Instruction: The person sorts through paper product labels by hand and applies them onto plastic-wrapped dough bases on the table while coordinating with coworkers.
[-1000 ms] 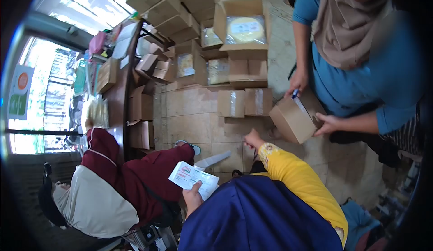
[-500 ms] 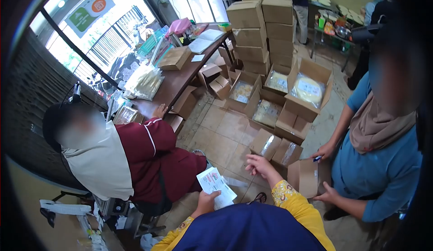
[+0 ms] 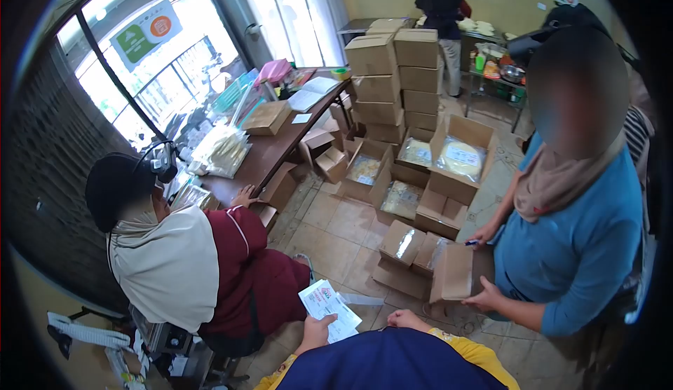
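Note:
My left hand [image 3: 317,332] grips a small stack of printed paper slips [image 3: 324,303], thumb on top, low in the middle of the view. Some red and black print shows on the top slip. To the right, my right hand [image 3: 409,320] is drawn in close to my body. Its fingers are curled together and no object shows in them. Nearest beyond it are small taped cardboard boxes [image 3: 401,241] on the floor.
At right, a person in blue [image 3: 585,250] holds a cardboard box [image 3: 452,272] and a pen. A person in maroon [image 3: 235,271] sits at left by a brown table [image 3: 263,167]. Open boxes with bagged goods [image 3: 460,159] and stacked cartons [image 3: 375,81] stand ahead.
My right hand has pulled back from its outstretched, pointing pose and curled up near my body. My left hand still holds the slips. The seated person's head has turned toward the table.

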`<state>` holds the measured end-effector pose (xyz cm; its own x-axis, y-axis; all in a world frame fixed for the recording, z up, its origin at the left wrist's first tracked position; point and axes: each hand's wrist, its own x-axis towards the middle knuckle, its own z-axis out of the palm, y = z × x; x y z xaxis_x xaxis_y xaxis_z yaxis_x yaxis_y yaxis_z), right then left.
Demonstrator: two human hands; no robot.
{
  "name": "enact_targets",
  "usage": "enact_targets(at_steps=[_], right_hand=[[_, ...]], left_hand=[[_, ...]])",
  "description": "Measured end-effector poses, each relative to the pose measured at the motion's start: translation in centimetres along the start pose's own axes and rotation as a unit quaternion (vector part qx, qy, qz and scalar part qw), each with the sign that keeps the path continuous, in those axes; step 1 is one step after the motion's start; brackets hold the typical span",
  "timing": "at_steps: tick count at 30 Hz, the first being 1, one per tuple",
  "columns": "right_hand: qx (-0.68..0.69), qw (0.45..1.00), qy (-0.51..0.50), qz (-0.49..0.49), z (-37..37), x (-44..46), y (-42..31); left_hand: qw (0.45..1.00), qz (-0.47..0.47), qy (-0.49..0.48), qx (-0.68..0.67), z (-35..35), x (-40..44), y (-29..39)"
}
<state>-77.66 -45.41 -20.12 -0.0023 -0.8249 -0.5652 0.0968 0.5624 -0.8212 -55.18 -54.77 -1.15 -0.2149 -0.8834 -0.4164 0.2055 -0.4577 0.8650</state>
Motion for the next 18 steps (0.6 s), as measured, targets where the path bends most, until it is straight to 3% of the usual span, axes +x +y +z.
enact_targets(at_steps=[3,6,9,10,12,15,18], right_hand=[[0.001,1.000,0.020,0.001,-0.1,-1.7,2.2],[0.133,0.987,0.070,0.047,2.1,-6.0,-4.0],[0.024,0.978,0.093,-0.187,4.4,-8.3,-11.0],[-0.006,0.971,0.091,-0.221,5.5,-10.7,-15.5],[0.078,0.939,-0.021,-0.335,8.4,-15.8,-23.1],[0.063,0.814,-0.181,-0.548,12.7,-25.4,-30.6],[-0.023,0.634,-0.303,-0.711,17.5,-29.8,-33.3]], left_hand=[[1.000,0.010,-0.006,-0.013,-1.0,-1.3,0.0],[1.000,0.008,-0.003,-0.015,-2.8,-3.5,-0.4],[0.999,0.039,0.014,0.011,-5.6,-5.9,-1.5],[0.999,0.024,0.030,0.003,-6.6,-6.9,-1.6],[0.998,0.046,0.052,0.015,-7.9,-9.2,-1.1],[0.997,0.050,0.061,0.010,-9.9,-13.7,-0.9],[0.997,0.045,0.069,-0.002,-12.2,-17.6,-1.3]])
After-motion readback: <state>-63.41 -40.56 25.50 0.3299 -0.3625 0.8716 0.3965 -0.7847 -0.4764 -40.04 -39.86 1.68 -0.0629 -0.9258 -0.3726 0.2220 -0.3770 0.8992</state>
